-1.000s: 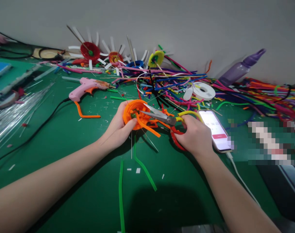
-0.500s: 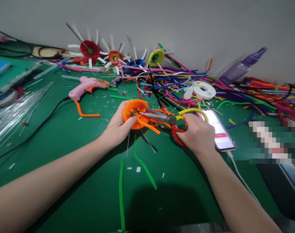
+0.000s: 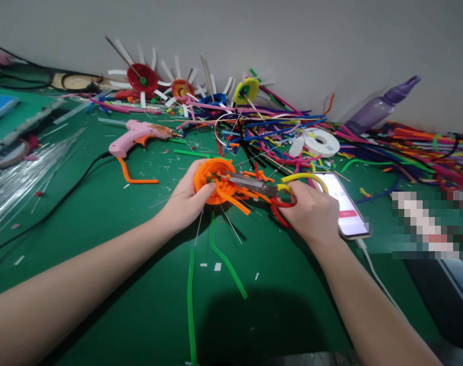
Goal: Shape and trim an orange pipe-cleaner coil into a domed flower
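My left hand (image 3: 191,203) grips an orange coiled disc (image 3: 201,170), thumb pressed on its front. Thin stiff wires stick out around the disc, and a loose orange strip (image 3: 237,204) hangs from its middle. My right hand (image 3: 311,208) is closed round the scissors (image 3: 267,188), which have one yellow and one red handle. Their blades are together and point left, with the tips inside the disc among short orange pieces. Exactly what lies at the tips is too small to tell. Green strips (image 3: 191,305) lie on the table below my hands.
A pink glue gun (image 3: 134,136) with a black cord lies at left. Behind stand a red disc (image 3: 134,76) and a yellow disc (image 3: 241,92) on sticks, amid coloured strips. A white tape roll (image 3: 332,145), a lit phone (image 3: 353,223) and a purple bottle (image 3: 372,112) are at right.
The scissor blades were spread apart over the disc and have now come together. The disc and both hands have barely shifted in the view.
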The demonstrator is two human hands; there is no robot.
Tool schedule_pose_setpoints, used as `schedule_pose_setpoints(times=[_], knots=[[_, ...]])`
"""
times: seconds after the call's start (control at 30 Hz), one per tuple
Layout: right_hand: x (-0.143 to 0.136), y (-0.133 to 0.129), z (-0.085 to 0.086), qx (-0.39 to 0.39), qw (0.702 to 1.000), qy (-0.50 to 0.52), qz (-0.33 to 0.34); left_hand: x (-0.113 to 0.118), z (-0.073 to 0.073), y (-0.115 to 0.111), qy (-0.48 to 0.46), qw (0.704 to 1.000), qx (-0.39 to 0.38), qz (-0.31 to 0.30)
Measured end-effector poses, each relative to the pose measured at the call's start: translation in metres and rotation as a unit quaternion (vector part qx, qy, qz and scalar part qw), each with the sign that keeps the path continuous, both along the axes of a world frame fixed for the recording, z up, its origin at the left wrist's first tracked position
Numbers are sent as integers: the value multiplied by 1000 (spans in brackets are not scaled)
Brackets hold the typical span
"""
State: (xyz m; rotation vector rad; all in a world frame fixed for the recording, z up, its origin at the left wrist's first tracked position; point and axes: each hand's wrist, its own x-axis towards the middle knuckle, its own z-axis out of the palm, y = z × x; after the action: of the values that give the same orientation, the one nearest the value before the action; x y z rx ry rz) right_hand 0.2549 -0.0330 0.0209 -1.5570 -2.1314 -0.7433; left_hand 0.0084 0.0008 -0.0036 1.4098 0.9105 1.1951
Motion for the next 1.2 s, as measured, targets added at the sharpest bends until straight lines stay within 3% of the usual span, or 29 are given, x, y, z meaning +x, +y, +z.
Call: schedule_pose_setpoints(times=[0.4,0.6,1.2], knots=[[-1,0,-3,-11,999,13,-27,0,0,1,24,1000,7,-1],[-3,0,-2,-29,998,35,-42,0,4,0,34,999,-5,26],[-6,1,0,-94,986,138,-3,1,-8,6,-51,996,-51,45]])
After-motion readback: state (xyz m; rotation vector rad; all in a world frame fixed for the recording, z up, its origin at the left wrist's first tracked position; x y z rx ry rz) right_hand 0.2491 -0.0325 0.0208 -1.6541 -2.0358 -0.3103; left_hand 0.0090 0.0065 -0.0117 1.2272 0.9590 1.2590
